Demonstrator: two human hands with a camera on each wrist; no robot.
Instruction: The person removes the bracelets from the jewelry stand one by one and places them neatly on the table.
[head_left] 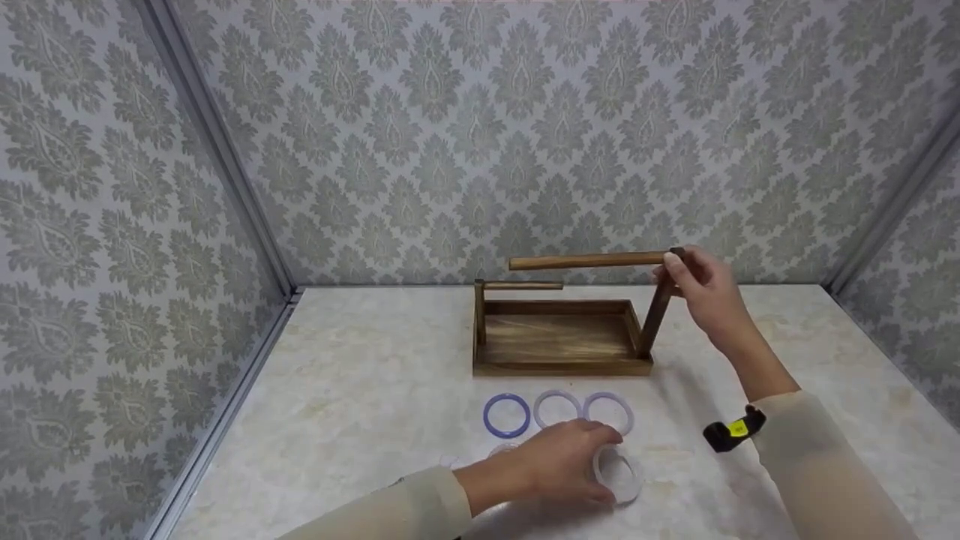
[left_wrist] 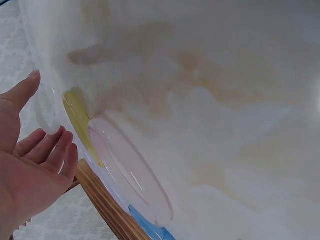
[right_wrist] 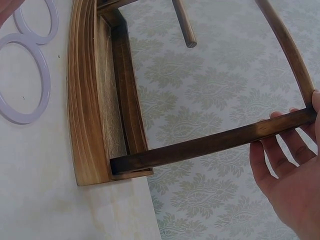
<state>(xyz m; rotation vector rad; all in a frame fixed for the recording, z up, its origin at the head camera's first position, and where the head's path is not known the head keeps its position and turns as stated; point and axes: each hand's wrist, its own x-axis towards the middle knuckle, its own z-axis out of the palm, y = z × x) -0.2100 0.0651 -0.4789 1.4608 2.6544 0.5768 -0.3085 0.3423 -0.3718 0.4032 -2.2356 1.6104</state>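
Note:
My right hand (head_left: pixel 709 289) pinches the top of a dark wooden upright (head_left: pixel 655 319) at the right end of a brown wooden tray stand (head_left: pixel 562 369), where a long bar (head_left: pixel 585 261) joins it. In the right wrist view, the fingers (right_wrist: pixel 280 160) lie along the upright's underside. In front of the stand, my left hand (head_left: pixel 559 461) holds a clear whitish bangle (head_left: pixel 598 466) between thumb and fingertips. The left wrist view shows this bangle spanning the space between the thumb and fingers (left_wrist: pixel 50 150).
A blue bangle (head_left: pixel 487 416) and two pale lavender bangles lie in a row before the stand. A yellow bangle (left_wrist: pixel 80 122) and a pinkish one (left_wrist: pixel 165 200) lie near the left hand. A shorter wooden bar (head_left: pixel 525 285) sticks out from the stand's left post.

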